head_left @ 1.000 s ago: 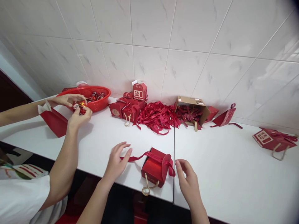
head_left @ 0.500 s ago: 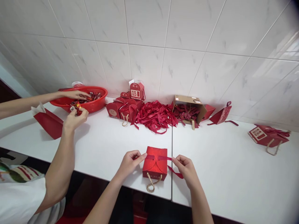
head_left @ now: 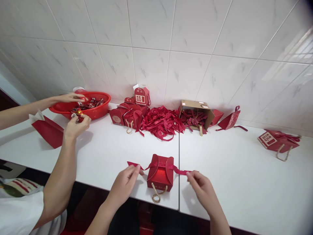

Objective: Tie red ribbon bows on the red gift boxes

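A small red gift box (head_left: 159, 178) with a twisted rope handle (head_left: 156, 195) stands on the white table near its front edge. Its two curved top flaps stand partly raised, and a dark red ribbon (head_left: 181, 170) passes through them and out on both sides. To the left of the box, my left hand (head_left: 126, 179) pinches one ribbon end, whose tip sticks up past my fingers. On the other side my right hand (head_left: 199, 184) pinches the opposite end between thumb and fingers, holding that stretch out sideways. Neither hand touches the box itself.
A loose heap of red ribbons (head_left: 162, 122) lies by the wall beside an open cardboard box (head_left: 193, 104). Finished-looking red boxes (head_left: 129, 114) stand left of it; another (head_left: 278, 141) sits far right. At left, another person's hands (head_left: 77, 125) handle wrapped sweets over a red basin (head_left: 102, 109).
The box's top flaps have risen from lying flat. My left hand has moved left and down, drawing a ribbon end out; my right hand has moved slightly right and down.
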Demonstrator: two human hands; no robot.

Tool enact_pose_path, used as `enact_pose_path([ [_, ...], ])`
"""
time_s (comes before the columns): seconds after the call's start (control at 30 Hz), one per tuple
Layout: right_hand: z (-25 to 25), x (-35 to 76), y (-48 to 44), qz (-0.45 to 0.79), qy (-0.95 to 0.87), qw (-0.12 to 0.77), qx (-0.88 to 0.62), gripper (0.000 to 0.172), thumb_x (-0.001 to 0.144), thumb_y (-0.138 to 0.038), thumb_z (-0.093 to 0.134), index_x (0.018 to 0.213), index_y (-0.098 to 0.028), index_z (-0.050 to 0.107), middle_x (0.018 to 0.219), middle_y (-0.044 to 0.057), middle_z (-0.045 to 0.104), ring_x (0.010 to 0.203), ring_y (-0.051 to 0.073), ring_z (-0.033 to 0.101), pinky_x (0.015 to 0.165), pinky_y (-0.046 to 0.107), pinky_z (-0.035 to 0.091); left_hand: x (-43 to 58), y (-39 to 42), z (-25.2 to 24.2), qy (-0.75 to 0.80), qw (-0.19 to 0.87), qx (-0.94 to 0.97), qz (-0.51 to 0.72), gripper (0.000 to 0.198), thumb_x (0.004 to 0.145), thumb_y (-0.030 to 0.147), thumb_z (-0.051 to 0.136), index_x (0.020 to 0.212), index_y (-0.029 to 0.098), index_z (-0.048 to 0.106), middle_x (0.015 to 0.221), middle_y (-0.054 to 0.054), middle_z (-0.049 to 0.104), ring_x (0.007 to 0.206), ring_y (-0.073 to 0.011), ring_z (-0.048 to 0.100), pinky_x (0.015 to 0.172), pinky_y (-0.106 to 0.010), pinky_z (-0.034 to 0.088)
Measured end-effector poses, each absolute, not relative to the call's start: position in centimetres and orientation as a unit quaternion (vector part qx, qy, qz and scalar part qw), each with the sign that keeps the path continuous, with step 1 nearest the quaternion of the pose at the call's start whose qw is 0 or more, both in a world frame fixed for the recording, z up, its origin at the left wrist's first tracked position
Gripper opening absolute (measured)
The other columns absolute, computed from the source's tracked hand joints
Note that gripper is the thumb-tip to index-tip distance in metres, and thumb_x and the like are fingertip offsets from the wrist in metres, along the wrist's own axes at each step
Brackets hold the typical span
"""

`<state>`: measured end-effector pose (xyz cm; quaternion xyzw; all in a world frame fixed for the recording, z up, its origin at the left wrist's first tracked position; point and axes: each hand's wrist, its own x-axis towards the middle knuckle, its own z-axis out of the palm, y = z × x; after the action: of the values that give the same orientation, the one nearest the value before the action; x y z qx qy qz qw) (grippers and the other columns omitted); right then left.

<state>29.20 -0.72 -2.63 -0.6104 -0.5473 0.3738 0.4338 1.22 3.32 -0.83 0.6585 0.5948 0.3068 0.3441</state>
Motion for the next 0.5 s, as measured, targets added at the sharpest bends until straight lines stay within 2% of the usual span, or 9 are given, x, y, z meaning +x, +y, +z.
enact_pose_path([
  [0.07,-2.9,28.2,-1.1,0.431,-0.573,0.376,-0.587,0.035,0.088,-0.048,0.049,0.077,-0.019,0.064,0.064,0.000,0.055,0.059,0.015,0.048,0.057,0.028,0.039,1.4,2.7,-0.6,0.565,0.411,0.664,0.266,0.039,0.091,0.047,0.042,0.076,0.024,0.068,0.082,-0.003,0.069,0.082,-0.0234,0.063,0.075,-0.029,0.044],
  [0.17,-4.2,26.4,-1.1,0.465,-0.536,0.367,-0.601,0.040,0.085,-0.047,0.054,0.111,-0.019,0.066,0.073,0.002,0.064,0.067,0.018,0.055,0.067,0.030,0.044,2.0,2.8,-1.2,0.567,0.474,0.613,0.280,0.033,0.088,0.049,0.048,0.082,0.025,0.070,0.087,-0.005,0.071,0.089,-0.0261,0.063,0.074,-0.029,0.044],
  [0.27,-5.6,24.8,-0.7,0.503,-0.380,0.490,-0.602,0.047,0.079,-0.049,0.063,0.115,-0.020,0.065,0.083,0.003,0.066,0.078,0.019,0.059,0.073,0.030,0.047,2.8,3.8,-2.2,0.556,0.542,0.502,0.381,0.034,0.087,0.050,0.052,0.082,0.022,0.070,0.078,-0.005,0.067,0.076,-0.0211,0.061,0.063,-0.026,0.043],
  [0.37,-5.8,23.9,-0.3,0.576,-0.156,0.643,-0.480,0.044,0.072,-0.043,0.073,0.111,-0.025,0.064,0.086,0.000,0.065,0.076,0.014,0.060,0.066,0.025,0.050,3.5,4.8,-2.4,0.466,0.656,0.309,0.508,0.024,0.088,0.039,0.056,0.088,0.020,0.069,0.078,-0.003,0.064,0.065,-0.0139,0.059,0.056,-0.022,0.045],
  [0.43,-5.5,23.8,-0.1,0.621,-0.047,0.692,-0.365,0.043,0.069,-0.033,0.078,0.109,-0.027,0.064,0.083,-0.003,0.063,0.072,0.009,0.059,0.062,0.020,0.050,3.8,5.3,-2.1,0.411,0.707,0.167,0.552,0.014,0.088,0.028,0.058,0.094,0.019,0.068,0.079,-0.003,0.064,0.064,-0.0123,0.061,0.055,-0.021,0.048],
  [0.5,-5.4,24.0,0.0,0.642,0.006,0.708,-0.295,0.038,0.068,-0.026,0.078,0.104,-0.024,0.065,0.072,-0.005,0.059,0.064,0.006,0.056,0.059,0.016,0.049,3.8,5.6,-1.9,0.393,0.726,0.074,0.560,0.013,0.088,0.020,0.057,0.092,0.017,0.068,0.074,-0.003,0.064,0.060,-0.0114,0.062,0.052,-0.020,0.050],
])
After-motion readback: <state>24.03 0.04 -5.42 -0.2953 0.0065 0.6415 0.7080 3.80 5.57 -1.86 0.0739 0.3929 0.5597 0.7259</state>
